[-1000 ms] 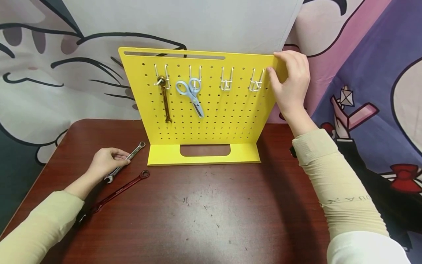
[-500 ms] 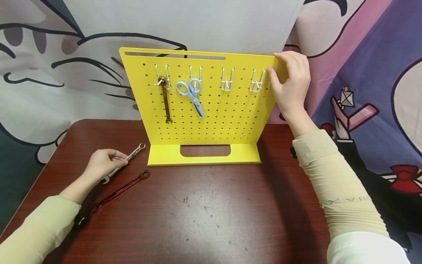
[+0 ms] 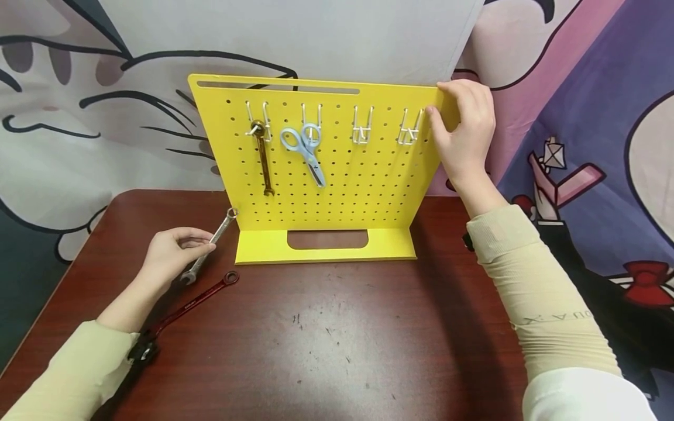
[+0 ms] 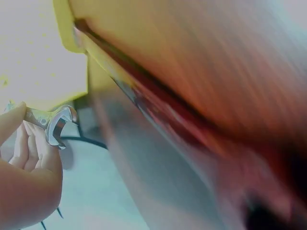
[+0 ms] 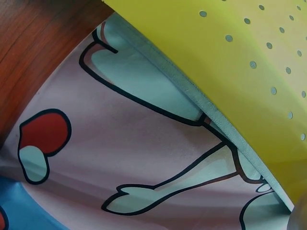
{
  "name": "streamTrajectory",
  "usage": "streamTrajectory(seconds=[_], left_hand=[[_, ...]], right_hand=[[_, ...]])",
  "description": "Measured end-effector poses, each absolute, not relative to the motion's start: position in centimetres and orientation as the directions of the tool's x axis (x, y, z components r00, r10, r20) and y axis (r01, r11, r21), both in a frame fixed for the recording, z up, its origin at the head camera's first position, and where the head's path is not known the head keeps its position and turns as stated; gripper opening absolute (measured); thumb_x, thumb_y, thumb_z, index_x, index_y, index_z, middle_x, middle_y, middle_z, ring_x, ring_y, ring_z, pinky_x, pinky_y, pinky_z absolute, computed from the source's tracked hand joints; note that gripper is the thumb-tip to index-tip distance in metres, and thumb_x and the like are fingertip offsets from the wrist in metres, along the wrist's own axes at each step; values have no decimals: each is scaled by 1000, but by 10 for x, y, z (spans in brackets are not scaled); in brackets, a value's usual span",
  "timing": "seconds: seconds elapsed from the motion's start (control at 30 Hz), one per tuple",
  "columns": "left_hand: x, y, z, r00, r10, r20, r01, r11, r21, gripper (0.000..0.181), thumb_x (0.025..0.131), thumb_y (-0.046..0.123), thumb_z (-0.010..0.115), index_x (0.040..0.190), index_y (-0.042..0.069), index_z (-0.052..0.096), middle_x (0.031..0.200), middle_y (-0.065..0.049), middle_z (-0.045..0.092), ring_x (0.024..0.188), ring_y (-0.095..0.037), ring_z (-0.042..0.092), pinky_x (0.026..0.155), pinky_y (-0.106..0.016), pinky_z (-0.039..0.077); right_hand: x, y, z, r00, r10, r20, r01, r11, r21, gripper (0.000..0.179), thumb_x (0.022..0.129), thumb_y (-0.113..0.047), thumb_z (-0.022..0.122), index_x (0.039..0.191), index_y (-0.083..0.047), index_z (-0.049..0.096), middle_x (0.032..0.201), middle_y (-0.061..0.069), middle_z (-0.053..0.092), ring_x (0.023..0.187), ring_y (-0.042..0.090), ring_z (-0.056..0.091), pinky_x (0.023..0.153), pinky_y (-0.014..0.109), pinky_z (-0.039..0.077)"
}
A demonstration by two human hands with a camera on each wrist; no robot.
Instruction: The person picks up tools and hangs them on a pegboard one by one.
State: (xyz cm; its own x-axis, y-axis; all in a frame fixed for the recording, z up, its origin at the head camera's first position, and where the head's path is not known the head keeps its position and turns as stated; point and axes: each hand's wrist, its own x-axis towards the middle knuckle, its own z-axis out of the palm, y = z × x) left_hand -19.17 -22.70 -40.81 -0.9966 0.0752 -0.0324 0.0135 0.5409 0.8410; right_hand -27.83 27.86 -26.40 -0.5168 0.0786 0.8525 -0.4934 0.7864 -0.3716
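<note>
My left hand (image 3: 176, 254) pinches a silver combination wrench (image 3: 223, 228) between thumb and fingers, left of the yellow pegboard (image 3: 337, 199). The wrench slants, its ring end overlapping the board's left edge in the head view. Its open-ended jaw (image 4: 60, 125) sticks out past the fingers in the left wrist view. Below that hand, a red ratchet wrench (image 3: 197, 301) lies on the table, partly hidden by the wrist. My right hand (image 3: 468, 128) grips the board's upper right edge, thumb in front. The right wrist view catches only a sliver of that hand.
On the pegboard's white hooks hang a dark golden wrench (image 3: 264, 164) and light blue scissors (image 3: 305, 149). A third hook (image 3: 361, 128) and a fourth hook (image 3: 409, 131) hold nothing. The board stands on a brown table (image 3: 337, 327), with printed cloth (image 3: 158, 117) behind.
My left hand has raised the silver wrench and shifted it slightly right, toward the pegboard. The right hand keeps its grip on the board's edge.
</note>
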Motion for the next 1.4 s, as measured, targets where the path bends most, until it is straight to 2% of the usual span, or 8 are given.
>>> streamTrajectory(seconds=[0.4,0.93,1.03,1.13,1.23,1.4], left_hand=[[-186,-170,-387,-995,100,-13,19,313,950,29,94,6,79,117,-11,71,81,24,72,79,5,71,74,-13,58],[-195,-91,-371,-987,146,67,86,130,988,26,92,-3,78,115,-14,71,88,22,71,86,3,69,83,-14,56],[-197,-77,-370,-985,155,76,88,75,993,27,91,-6,77,115,-15,70,89,20,71,87,1,69,81,-15,57],[-197,-64,-367,-983,161,86,91,20,996,27,90,-8,77,115,-15,70,89,19,71,85,1,69,72,-15,56],[-199,-51,-362,-982,161,96,93,-29,995,26,90,-9,77,114,-14,70,88,17,71,84,0,69,69,-15,55],[-204,-31,-351,-980,173,100,88,-75,993,24,91,-7,76,113,-11,71,90,14,71,87,-2,70,81,-17,58]], right_hand=[[-279,279,-264,-512,76,856,-497,786,-367,30,97,-22,75,123,-5,76,126,16,74,124,33,60,115,36,42],[-279,279,-264,-508,77,858,-502,782,-368,30,97,-21,75,122,-5,76,125,16,73,125,33,60,116,36,42],[-279,280,-264,-502,75,862,-507,782,-363,30,96,-21,75,122,-5,76,125,17,73,124,34,60,115,36,42],[-279,280,-264,-499,74,863,-510,780,-362,30,96,-20,75,121,-4,77,124,17,73,124,35,60,115,36,42],[-279,280,-265,-499,73,864,-511,780,-361,30,96,-20,76,121,-4,77,124,17,74,124,35,60,115,36,42],[-280,280,-264,-496,73,865,-511,781,-359,30,96,-21,76,121,-4,77,124,18,74,124,35,61,115,36,42]])
